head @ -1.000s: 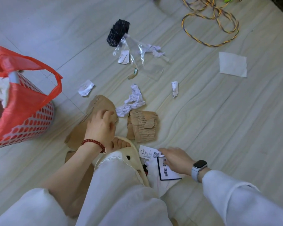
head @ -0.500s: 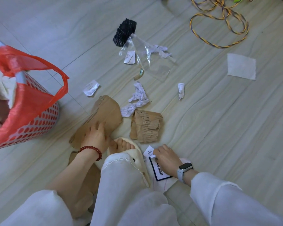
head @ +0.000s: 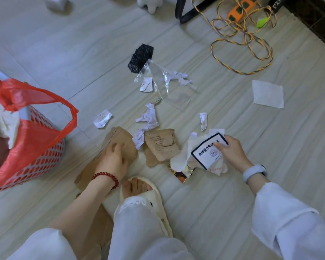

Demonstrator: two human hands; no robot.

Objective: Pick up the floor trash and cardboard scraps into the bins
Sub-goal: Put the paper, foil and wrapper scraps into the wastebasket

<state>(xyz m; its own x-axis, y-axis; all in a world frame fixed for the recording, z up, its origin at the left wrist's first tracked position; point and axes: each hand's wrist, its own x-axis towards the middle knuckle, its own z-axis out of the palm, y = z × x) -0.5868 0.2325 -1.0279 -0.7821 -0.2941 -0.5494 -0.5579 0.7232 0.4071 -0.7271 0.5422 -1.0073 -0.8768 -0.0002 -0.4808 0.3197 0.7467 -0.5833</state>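
Brown cardboard [head: 118, 145] lies under the left hand [head: 113, 162], fingers curled down on its top edge; it looks light, stiff, best taken by an edge. The right hand [head: 231, 151] pinches a printed card [head: 206, 152] with crumpled wrappers [head: 182, 156], probably limp and slippery. Paper scraps [head: 147, 119] lie at twelve o'clock, the basket [head: 36, 158] at nine; a slippered foot [head: 139, 186] crowds the cardboard.

Pale grey tiled floor [head: 233, 166] with faint wood-like streaks, softly daylit. Far right: an orange power strip [head: 241, 10], tangled yellow cable [head: 240, 53], a black chair base [head: 193, 10], dark skirting [head: 315, 17].
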